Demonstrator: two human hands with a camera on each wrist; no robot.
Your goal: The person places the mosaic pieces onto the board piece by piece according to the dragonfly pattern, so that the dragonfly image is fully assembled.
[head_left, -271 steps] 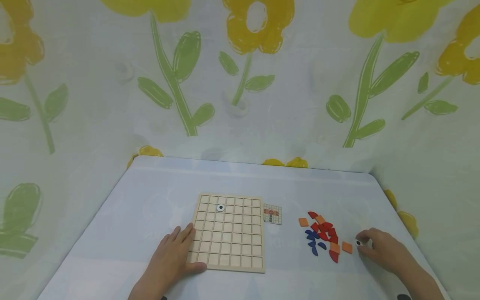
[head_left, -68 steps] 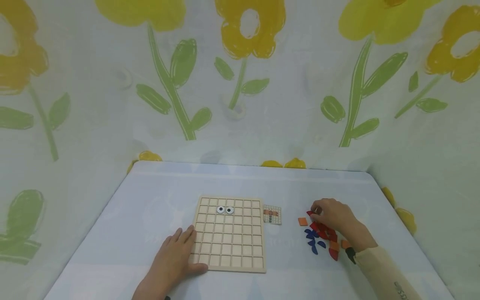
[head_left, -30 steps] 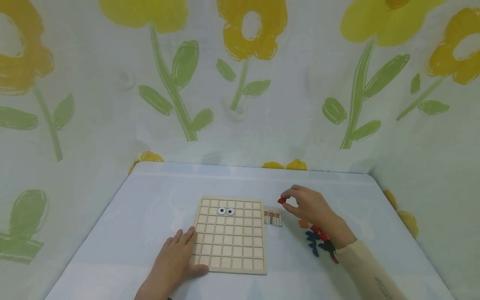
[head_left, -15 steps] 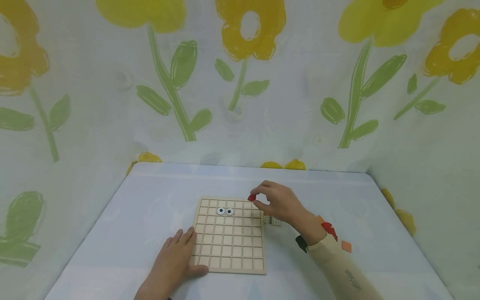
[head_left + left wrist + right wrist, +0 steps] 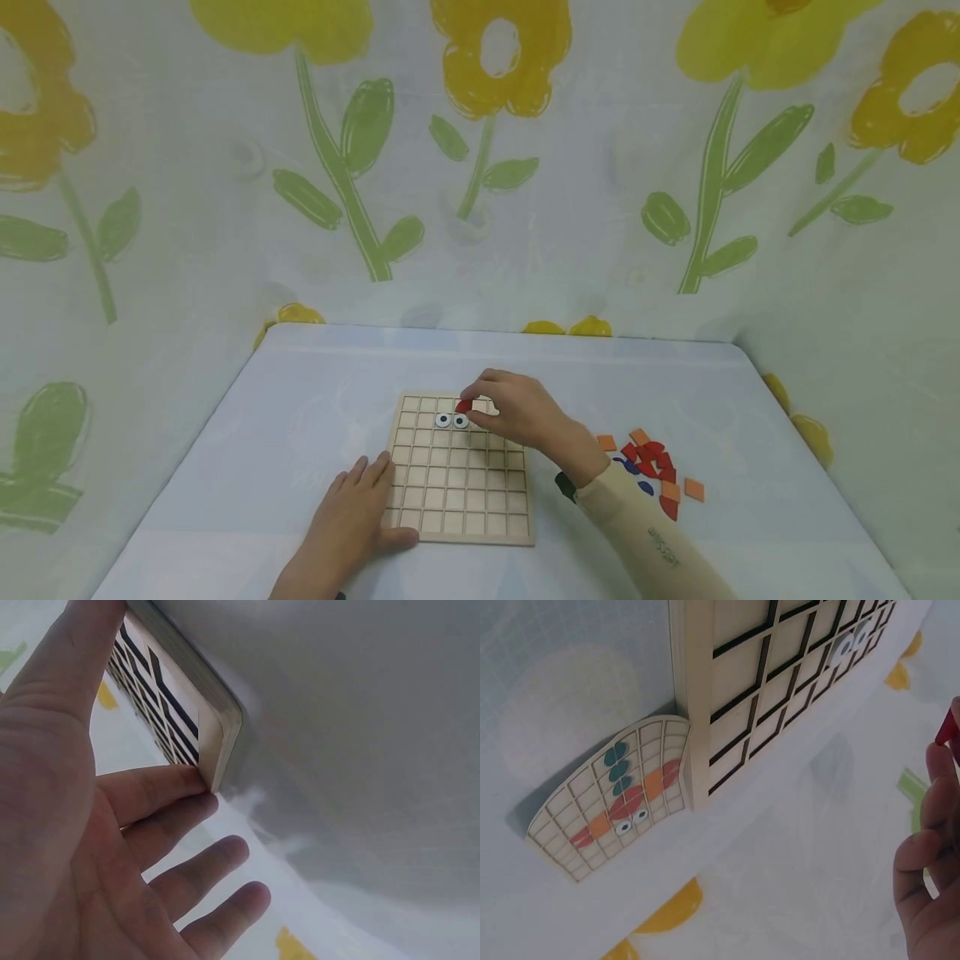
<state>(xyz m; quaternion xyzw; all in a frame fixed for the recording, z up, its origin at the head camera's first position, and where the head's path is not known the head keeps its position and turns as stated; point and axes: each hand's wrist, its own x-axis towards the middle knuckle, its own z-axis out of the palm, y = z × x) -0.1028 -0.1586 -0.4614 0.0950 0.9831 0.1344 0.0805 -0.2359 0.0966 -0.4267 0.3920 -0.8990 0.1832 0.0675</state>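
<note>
A wooden grid board (image 5: 454, 479) lies on the table, with two white eye pieces (image 5: 452, 421) side by side in its upper rows. My right hand (image 5: 517, 404) pinches a small red wedge-shaped piece (image 5: 463, 407) between thumb and forefinger, right above the right-hand eye piece. In the right wrist view, that red piece (image 5: 948, 729) shows at the fingertips. My left hand (image 5: 348, 504) rests at the board's lower left, fingers along the side and thumb by the bottom edge. The left wrist view shows its fairly straight fingers (image 5: 161, 791) touching a board corner (image 5: 221, 742).
Several red pieces (image 5: 665, 461), orange squares (image 5: 694, 489) and blue half-round pieces (image 5: 646, 488) lie scattered right of the board. A pattern card (image 5: 615, 795) with a coloured figure sits against the board's right side. Flowered cloth (image 5: 465, 192) hangs behind the table.
A second eye piece has joined the first on the board. My right hand has picked a red piece from the pile and carried it left over the board's top. My left hand stays put.
</note>
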